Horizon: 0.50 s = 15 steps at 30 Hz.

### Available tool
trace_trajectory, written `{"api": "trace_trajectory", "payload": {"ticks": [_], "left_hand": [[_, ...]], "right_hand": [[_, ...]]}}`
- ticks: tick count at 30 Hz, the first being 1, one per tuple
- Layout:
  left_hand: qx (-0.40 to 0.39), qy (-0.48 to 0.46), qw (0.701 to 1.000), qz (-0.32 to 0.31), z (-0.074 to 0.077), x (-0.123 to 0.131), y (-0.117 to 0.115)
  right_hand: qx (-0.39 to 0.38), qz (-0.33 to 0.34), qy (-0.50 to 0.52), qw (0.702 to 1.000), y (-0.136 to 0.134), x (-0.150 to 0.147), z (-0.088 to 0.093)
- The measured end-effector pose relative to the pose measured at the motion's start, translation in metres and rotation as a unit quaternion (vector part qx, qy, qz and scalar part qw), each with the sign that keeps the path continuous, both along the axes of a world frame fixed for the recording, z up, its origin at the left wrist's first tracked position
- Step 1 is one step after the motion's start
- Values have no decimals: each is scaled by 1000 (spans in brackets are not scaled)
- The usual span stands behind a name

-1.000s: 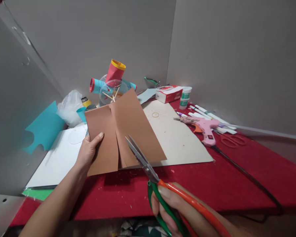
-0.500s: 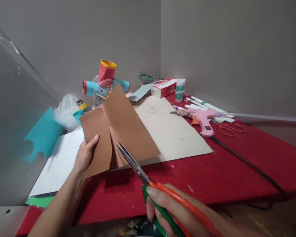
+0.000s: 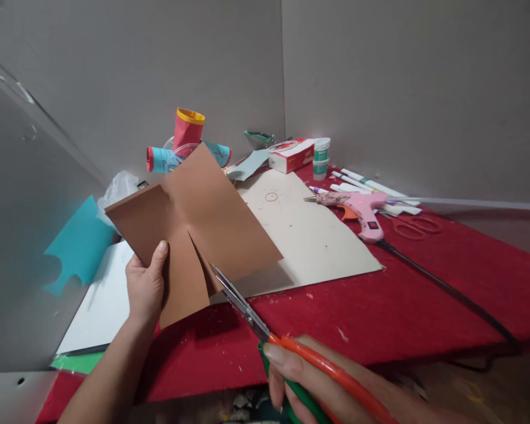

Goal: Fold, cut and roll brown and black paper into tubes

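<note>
My left hand (image 3: pixel 145 285) grips the left part of a brown paper sheet (image 3: pixel 212 218), thumb on top, holding it up over the red table (image 3: pixel 380 306). The sheet has a long cut running from its near edge, so two flaps spread apart. My right hand (image 3: pixel 318 383) is closed round the orange and green handles of scissors (image 3: pixel 247 312). The blades are nearly closed, and their tips sit at the near end of the cut.
A beige board (image 3: pixel 309 241) and white sheet (image 3: pixel 101 300) lie on the table. A pink glue gun (image 3: pixel 362 209) with black cord, markers (image 3: pixel 362 182), orange scissors (image 3: pixel 413 227), a red-white box (image 3: pixel 291 156), small jars (image 3: pixel 321 156) and a paper-tube model (image 3: pixel 185 141) stand behind. Grey walls enclose three sides.
My left hand has swung its flap of the brown sheet out to the left, widening the cut. The scissors have drawn back toward me, out of the cut, their blades closing.
</note>
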<state>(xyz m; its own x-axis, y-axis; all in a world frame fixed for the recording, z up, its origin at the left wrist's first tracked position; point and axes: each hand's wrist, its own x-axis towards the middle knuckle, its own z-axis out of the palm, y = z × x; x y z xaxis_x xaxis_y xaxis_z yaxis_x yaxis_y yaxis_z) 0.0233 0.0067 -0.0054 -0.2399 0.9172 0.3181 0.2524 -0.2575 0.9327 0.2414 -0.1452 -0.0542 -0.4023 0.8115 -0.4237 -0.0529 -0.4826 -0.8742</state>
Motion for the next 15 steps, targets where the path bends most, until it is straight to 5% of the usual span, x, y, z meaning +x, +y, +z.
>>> {"api": "trace_trajectory", "payload": {"ticks": [5,15], "left_hand": [[68,40,997,18,-2,1,-9],[47,17,999,-6,-12,7,-19]], "right_hand": [[7,-4,-36,999,-2,-7,-10],[73,25,-40,996,7,-19,-18]]}}
